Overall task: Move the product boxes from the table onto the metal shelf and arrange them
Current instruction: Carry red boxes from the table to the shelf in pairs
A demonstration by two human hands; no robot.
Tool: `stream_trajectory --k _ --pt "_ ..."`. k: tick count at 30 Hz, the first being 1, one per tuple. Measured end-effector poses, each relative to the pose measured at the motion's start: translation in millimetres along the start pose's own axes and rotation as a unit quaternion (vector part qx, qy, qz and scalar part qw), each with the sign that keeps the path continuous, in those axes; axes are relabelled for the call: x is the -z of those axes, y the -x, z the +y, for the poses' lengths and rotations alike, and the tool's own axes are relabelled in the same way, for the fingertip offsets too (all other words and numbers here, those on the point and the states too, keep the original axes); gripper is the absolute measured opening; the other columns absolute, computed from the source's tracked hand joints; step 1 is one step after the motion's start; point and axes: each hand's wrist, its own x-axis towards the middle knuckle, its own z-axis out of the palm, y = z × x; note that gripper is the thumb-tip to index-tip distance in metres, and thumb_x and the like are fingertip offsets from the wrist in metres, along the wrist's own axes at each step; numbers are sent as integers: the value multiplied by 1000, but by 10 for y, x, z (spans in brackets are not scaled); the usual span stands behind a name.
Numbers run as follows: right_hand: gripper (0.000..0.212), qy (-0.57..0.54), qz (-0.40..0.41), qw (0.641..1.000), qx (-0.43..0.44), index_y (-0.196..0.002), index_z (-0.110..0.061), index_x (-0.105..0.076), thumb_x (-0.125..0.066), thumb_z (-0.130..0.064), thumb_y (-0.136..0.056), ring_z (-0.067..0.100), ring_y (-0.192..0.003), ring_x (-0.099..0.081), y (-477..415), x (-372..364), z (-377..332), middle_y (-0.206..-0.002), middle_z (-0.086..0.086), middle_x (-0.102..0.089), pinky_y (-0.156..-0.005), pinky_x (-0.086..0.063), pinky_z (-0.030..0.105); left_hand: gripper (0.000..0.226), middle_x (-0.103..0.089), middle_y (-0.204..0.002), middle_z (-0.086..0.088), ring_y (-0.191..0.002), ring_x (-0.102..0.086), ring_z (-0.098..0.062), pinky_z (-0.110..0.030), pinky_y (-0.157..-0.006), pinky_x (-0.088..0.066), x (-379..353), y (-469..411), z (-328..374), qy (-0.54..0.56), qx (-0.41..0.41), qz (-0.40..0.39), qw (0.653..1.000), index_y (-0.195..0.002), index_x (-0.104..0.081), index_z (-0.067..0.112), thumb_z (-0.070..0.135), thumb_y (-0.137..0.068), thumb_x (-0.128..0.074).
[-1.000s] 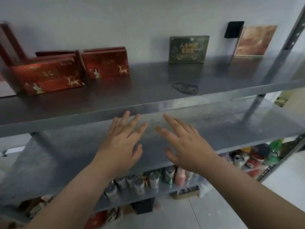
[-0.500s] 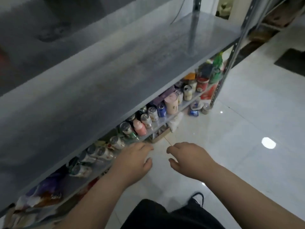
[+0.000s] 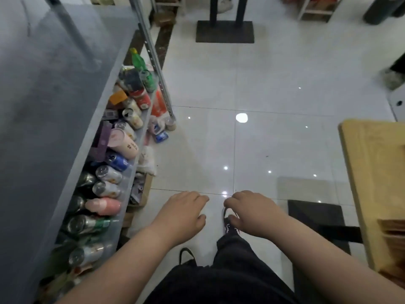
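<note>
**A:** What is the camera looking at?

**B:** It is looking steeply down at a glossy white tiled floor (image 3: 219, 132) that is reflecting small ceiling lights. A grey metal shelf (image 3: 43, 106) is running along the left side, its broad top board lying bare.

**A:** Is anything sitting lower on that shelf?

**B:** Yes. A lower board is carrying a crowded row of drink cans and bottles (image 3: 109, 172), many lying on their sides, with a green plastic bottle (image 3: 137, 60) standing at the far end. A few more cans are sitting on the floor beside the shelf's upright post.

**A:** Where are the hands?

**B:** Both bare forearms are reaching forward over the floor. The left hand (image 3: 182, 211) and the right hand (image 3: 252, 212) are hanging side by side, near each other but not touching, palms down, fingers loosely curled. Neither grip is closing on anything; both are empty.

**A:** And the product boxes?

**B:** None is showing clearly. At the right edge, the corner of a pale wooden surface (image 3: 370, 172) is coming into view, with tan, box-like shapes (image 3: 392, 233) sitting on it, too cropped to identify for certain.

**A:** What else is in the room?

**B:** Black trousers and a dark shoe are showing below the hands. A dark flat stand base (image 3: 224, 31) is resting on the floor farther ahead.
</note>
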Motion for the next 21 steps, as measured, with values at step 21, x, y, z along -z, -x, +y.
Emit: stream_trajectory --k 21 --pt "33 -247 152 835 -467 -125 -29 -58 -49 -42 -97 11 -87 -53 3660 -1690 291 -110 -7 -62 -68 -49 31 49 -50 -144 5 -127 -50 -15 -29 -103 -42 -880 177 3047 -141 -390 -86 906 -147 -41 27 40 -99 -47"
